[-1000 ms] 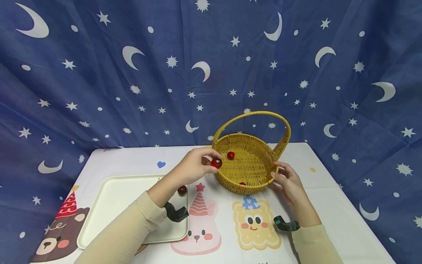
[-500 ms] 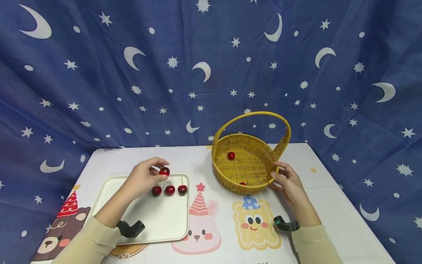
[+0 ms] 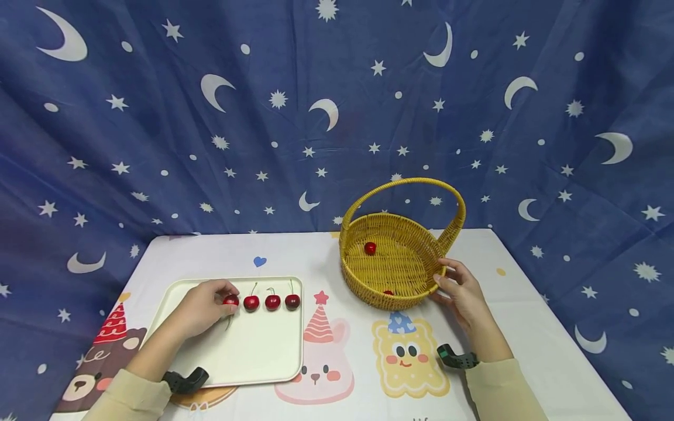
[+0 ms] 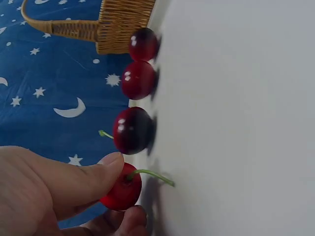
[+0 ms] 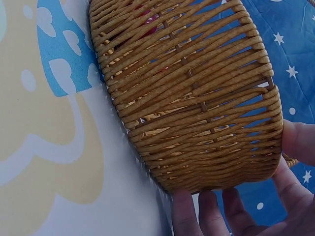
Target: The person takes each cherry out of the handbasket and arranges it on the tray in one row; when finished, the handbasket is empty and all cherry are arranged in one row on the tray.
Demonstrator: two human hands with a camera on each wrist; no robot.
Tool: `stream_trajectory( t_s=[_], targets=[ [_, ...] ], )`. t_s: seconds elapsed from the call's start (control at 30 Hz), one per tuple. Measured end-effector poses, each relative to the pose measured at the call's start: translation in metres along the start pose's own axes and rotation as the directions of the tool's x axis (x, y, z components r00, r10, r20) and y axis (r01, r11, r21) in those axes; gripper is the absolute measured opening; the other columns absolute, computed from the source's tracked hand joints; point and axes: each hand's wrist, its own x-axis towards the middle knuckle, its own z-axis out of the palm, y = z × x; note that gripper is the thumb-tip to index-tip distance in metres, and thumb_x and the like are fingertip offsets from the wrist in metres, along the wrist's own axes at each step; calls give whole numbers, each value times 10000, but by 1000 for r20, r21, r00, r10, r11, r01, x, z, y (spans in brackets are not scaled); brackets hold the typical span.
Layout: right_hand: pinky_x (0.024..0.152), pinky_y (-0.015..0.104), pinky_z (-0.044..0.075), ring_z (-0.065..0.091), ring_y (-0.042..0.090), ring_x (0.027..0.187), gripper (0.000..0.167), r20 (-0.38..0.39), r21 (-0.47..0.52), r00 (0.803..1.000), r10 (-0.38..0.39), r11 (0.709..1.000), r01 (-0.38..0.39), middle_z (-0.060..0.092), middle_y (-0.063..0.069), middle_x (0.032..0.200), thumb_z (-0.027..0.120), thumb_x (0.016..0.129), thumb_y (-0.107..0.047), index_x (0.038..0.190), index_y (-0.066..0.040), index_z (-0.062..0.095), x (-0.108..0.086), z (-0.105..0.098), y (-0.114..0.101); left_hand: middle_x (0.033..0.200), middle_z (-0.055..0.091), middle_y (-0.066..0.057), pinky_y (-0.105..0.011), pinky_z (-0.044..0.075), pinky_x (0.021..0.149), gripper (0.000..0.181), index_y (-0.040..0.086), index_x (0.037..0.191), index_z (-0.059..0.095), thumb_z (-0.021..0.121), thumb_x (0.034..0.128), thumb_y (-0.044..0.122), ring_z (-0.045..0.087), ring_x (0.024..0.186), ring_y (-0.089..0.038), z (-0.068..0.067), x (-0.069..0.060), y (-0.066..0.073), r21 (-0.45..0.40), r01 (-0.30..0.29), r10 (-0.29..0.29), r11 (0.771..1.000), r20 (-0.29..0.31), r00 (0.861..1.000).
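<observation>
Between thumb and fingers, my left hand (image 3: 202,309) pinches a red cherry (image 4: 124,189) with a green stem, over the upper part of a white tray (image 3: 253,356). To its right, three dark red cherries (image 3: 272,302) with stems lie in a row on the tray. My right hand (image 3: 462,292) grips the right rim of a yellow woven basket (image 3: 397,257), thumb at the rim and fingers along the outer wall. One cherry (image 3: 370,248) sits inside at the basket's back left. Another cherry (image 3: 388,293) is mostly hidden behind the front wall.
The basket's tall arched handle (image 3: 402,181) rises above its rim. A white tablecloth (image 3: 337,374) printed with cartoon figures covers the table. Behind it hangs a blue curtain (image 3: 368,117) with moons and stars. A brown round print (image 3: 207,397) shows below the tray.
My left hand has carried the cherry from the basket's left rim leftward and down to the tray, beside the row of cherries. My right hand has stayed on the basket.
</observation>
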Motion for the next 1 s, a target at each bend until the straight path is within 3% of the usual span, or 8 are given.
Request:
stream_trajectory(
  t_s=[0.23,0.47,0.8,1.0],
  targets=[
    [896,344,640,629,113,1089,534,-3,-3,1000,2,1000,-2,439,90,1363,647,1066,-107,1556,-79,436,0,1,1,1071,757,-80,-367,495,799,230,90,1123,762,826,914,161,644,925,-206,2,1,-4,38,-3,4,999,-6,1000],
    [898,327,636,616,117,1106,530,8,-2,1000,-2,1000,2,439,75,1338,651,1072,-133,1555,-87,439,-1,0,-1,1078,729,-108,-341,481,763,300,77,1170,745,832,898,171,627,904,-208,0,0,-2,25,7,-7,1000,3,1000],
    [888,294,631,619,107,1132,532,-4,-16,1000,2,1000,-2,443,75,1389,653,1076,-152,1561,-100,441,-2,0,-1,1079,734,-110,-334,459,746,269,89,1154,756,840,904,141,588,869,-194,1,1,-5,33,-31,31,999,5,1000],
    [898,300,630,621,112,1145,538,10,-17,1000,-3,1000,4,442,79,1394,661,1074,-167,1562,-101,444,-2,0,-1,1138,726,-160,-329,475,722,367,63,1253,730,829,915,165,618,895,-221,-7,-1,0,26,-18,17,1000,13,1000]
  ],
)
